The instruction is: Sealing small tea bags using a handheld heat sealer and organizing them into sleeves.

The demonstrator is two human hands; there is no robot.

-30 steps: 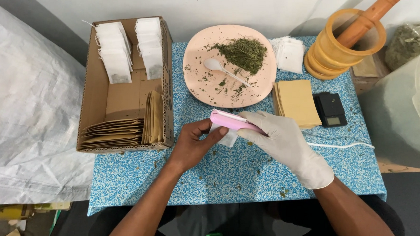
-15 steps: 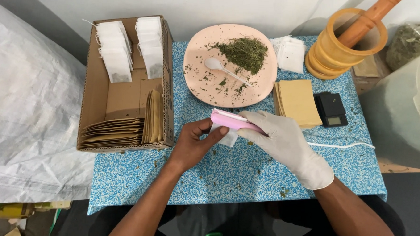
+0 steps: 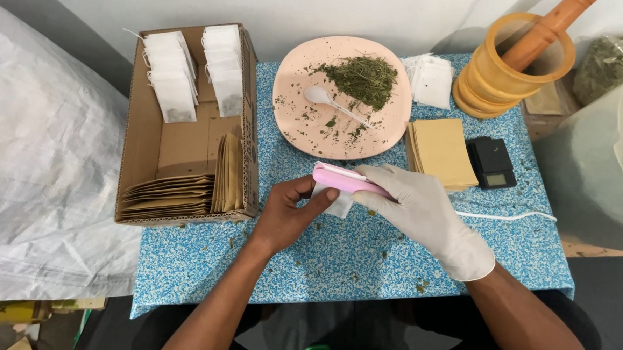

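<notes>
My bare left hand (image 3: 285, 214) pinches a small white tea bag (image 3: 335, 203) over the blue speckled table (image 3: 343, 264). A white glove covers my right hand (image 3: 425, 212), which grips a pink handheld sealer (image 3: 343, 180) clamped across the top of the bag. Just beyond the hands sits a pink plate (image 3: 302, 126) with a heap of dried green herb (image 3: 363, 78) and a white spoon (image 3: 326, 101).
A cardboard box (image 3: 139, 154) at left holds white filled bags and brown envelopes. A stack of brown envelopes (image 3: 440, 152) and a small black scale (image 3: 491, 161) lie to the right. A wooden mortar (image 3: 506, 72) with pestle and a pile of white bags (image 3: 432, 79) stand behind. A white cord (image 3: 509, 217) trails right.
</notes>
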